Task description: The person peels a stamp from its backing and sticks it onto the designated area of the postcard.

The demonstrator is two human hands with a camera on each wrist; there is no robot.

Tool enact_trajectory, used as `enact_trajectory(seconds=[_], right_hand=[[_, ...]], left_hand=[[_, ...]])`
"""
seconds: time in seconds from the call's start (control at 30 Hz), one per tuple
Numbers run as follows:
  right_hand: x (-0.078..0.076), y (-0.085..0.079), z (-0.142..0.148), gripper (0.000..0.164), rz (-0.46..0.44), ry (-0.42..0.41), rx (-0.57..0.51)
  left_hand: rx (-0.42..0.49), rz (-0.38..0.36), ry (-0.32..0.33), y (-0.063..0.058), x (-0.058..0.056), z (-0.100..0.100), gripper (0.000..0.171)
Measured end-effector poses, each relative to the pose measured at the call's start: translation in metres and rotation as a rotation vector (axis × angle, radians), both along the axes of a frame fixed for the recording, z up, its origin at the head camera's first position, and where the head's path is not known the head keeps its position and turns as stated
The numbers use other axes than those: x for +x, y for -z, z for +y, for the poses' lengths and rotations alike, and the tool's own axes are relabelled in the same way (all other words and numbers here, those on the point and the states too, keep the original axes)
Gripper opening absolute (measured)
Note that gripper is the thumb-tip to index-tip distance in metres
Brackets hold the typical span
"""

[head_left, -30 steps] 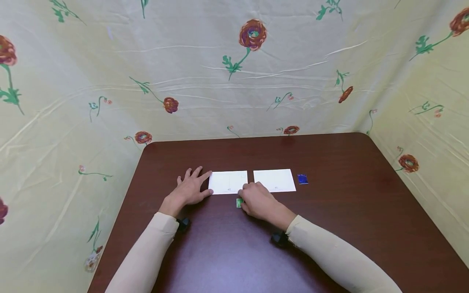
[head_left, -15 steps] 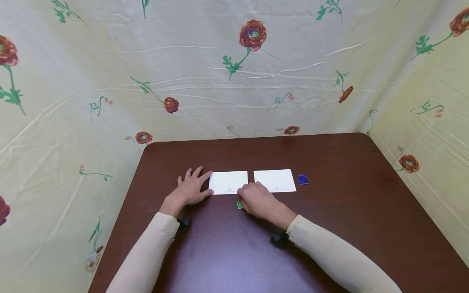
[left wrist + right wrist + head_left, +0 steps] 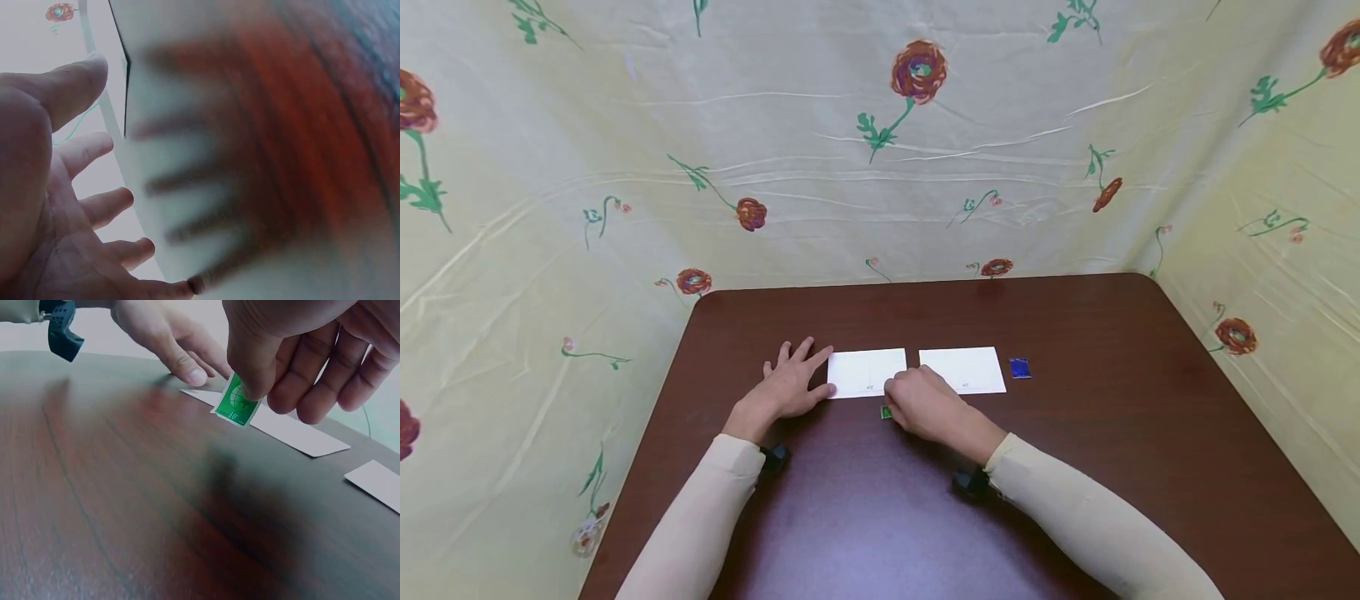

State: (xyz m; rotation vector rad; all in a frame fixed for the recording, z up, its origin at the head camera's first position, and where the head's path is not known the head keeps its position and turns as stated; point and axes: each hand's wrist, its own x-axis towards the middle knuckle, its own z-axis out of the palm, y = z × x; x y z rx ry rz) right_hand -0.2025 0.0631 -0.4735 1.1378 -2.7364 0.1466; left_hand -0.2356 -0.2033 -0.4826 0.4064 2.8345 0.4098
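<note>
My right hand pinches a small green postage stamp between thumb and fingers. Close up in the right wrist view, the stamp has perforated edges, a white globe and a number 10; the thumb covers its upper corner. It hangs above the table, just on the near side of the left white postcard. My left hand lies with fingers spread, its thumb and index fingertip at that card's left edge. To the right is a second white postcard, partly behind my right hand.
A small blue stamp-sized piece lies right of the second card. All of it is on a dark brown wooden table, with a flowered curtain behind and at the sides. Dark camera units sit at both wrists.
My right hand has shifted slightly left and away from me with the stamp, which has tilted and shows less in the head view. The left hand has barely moved.
</note>
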Motion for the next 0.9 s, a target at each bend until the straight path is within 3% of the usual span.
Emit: enact_trajectory(seconds=[0.43, 0.9], right_hand=[[-0.003, -0.012, -0.004, 0.013, -0.009, 0.017, -0.001], [-0.007, -0.026, -0.008, 0.011, -0.015, 0.036, -0.016]], left_hand=[[0.032, 0.036, 0.005, -0.011, 0.005, 0.0, 0.074], [0.087, 0.144, 0.091, -0.04, 0.016, 0.021, 0.063]])
